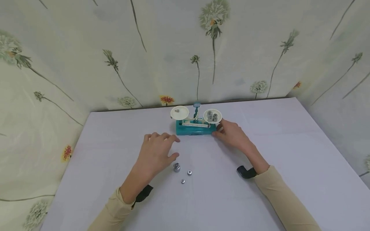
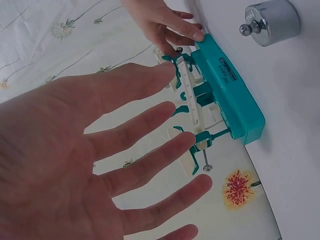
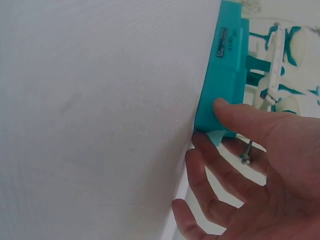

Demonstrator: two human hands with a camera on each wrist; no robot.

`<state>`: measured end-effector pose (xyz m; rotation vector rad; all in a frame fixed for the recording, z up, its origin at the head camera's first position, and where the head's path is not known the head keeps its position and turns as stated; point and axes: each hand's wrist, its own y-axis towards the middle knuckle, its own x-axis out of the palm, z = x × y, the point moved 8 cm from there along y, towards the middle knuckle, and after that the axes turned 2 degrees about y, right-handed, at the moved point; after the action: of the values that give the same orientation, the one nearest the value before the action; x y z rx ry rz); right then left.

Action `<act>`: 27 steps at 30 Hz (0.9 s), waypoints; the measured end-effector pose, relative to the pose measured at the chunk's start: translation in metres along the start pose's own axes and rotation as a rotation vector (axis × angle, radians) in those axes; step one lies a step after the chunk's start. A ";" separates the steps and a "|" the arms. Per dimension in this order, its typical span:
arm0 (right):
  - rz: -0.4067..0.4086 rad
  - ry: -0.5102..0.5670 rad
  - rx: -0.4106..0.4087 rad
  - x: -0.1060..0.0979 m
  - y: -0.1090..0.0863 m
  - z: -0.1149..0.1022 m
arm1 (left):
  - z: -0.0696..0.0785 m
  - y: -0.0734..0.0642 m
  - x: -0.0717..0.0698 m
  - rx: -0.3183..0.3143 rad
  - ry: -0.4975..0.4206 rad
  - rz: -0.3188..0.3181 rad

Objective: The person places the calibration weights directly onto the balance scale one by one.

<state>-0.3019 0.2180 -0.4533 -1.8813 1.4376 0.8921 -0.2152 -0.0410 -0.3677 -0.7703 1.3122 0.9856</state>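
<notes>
A teal balance scale [image 1: 191,129] with two white pans stands near the table's back edge. My right hand [image 1: 232,136] grips the right end of its base, thumb [image 3: 240,117] on the front face and fingers around the end. My left hand [image 1: 156,150] is held in front of the scale's left side, fingers spread, touching nothing. In the left pan [image 1: 183,116] lies one small metal weight [image 1: 177,111]. Several metal weights [image 1: 215,117] stand in the right pan [image 1: 206,114].
Near the left hand, a large knobbed metal weight [image 1: 176,167] stands on the white-covered table [image 1: 214,199]. Two smaller weights, one [image 1: 189,172] right of it and one [image 1: 182,181] nearer me, are close by. A flower-printed curtain [image 1: 173,48] borders the table's back.
</notes>
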 end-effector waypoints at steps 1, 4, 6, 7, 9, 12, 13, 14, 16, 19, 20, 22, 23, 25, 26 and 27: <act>0.000 -0.001 -0.002 0.000 0.000 0.000 | 0.000 0.000 0.001 0.001 0.002 -0.008; 0.001 -0.003 -0.002 0.000 0.000 0.001 | 0.001 -0.002 0.005 0.009 0.018 -0.032; 0.001 -0.002 -0.004 0.000 0.001 0.001 | 0.001 -0.003 0.006 0.018 0.030 -0.049; 0.001 -0.003 -0.004 0.000 0.001 0.001 | 0.001 -0.004 0.008 0.024 0.034 -0.054; 0.001 -0.002 -0.002 0.000 0.001 0.002 | 0.001 -0.005 0.009 0.035 0.039 -0.065; 0.001 -0.002 -0.002 0.000 0.000 0.002 | 0.000 -0.007 0.013 0.044 0.034 -0.081; 0.000 -0.002 -0.001 0.000 0.000 0.002 | -0.001 -0.008 0.014 0.046 0.032 -0.087; 0.000 -0.001 -0.001 0.000 0.001 0.002 | -0.001 -0.008 0.014 0.048 0.031 -0.094; 0.000 0.000 0.001 0.000 0.001 0.002 | -0.001 -0.009 0.016 0.050 0.026 -0.109; 0.000 0.001 0.006 0.000 0.001 0.003 | -0.001 -0.010 0.020 0.056 0.025 -0.134; 0.000 0.002 0.007 0.000 0.001 0.003 | -0.001 -0.010 0.022 0.059 0.027 -0.141; -0.003 0.002 0.009 0.001 0.001 0.004 | -0.001 -0.010 0.026 0.059 0.032 -0.160; -0.003 0.002 0.010 0.001 0.001 0.004 | -0.001 -0.010 0.028 0.059 0.034 -0.170; -0.006 0.004 0.010 0.002 0.002 0.004 | -0.001 -0.010 0.034 0.056 0.038 -0.192; -0.007 0.005 0.010 0.002 0.002 0.004 | -0.001 -0.011 0.036 0.052 0.035 -0.207; -0.008 0.006 0.009 0.002 0.002 0.004 | 0.000 -0.010 0.039 0.050 0.034 -0.219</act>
<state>-0.3038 0.2195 -0.4577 -1.8837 1.4347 0.8758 -0.2066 -0.0399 -0.4075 -0.8751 1.2473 0.7659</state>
